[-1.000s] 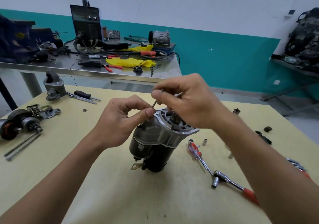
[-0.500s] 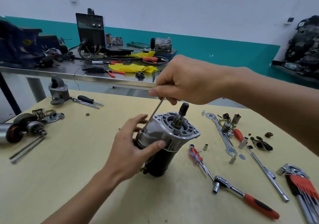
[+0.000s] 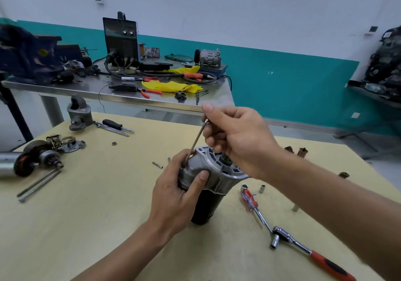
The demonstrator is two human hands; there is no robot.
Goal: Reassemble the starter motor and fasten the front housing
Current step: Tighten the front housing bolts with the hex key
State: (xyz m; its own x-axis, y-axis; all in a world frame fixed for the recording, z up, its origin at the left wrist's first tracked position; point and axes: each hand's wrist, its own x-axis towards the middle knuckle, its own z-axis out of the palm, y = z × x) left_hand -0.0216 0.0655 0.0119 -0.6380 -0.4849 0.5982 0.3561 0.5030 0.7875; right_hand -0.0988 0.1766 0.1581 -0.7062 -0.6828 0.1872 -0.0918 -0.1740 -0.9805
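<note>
your left hand (image 3: pixel 175 196) now clamps front housing (image 3: pixel 217 165), no longer loose; starter motor (image 3: pixel 208 207) stands upright on surface (image 3: pixel 86 215). right hand (image 3: pixel 236 137) pinches hex key (image 3: pixel 196 142), tip at housing's left side: tightening likely next.

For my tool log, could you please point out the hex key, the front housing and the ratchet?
hex key (image 3: pixel 196 142): head view, middle of its shaft.
front housing (image 3: pixel 211 164): head view, aluminium body under the flange.
ratchet (image 3: pixel 321 259): head view, red handle.

Left hand (image 3: pixel 173 196), right hand (image 3: pixel 238 137) bare; forearms (image 3: pixel 325 194) bare to frame edge; short nails on fingers (image 3: pixel 214 111).
</note>
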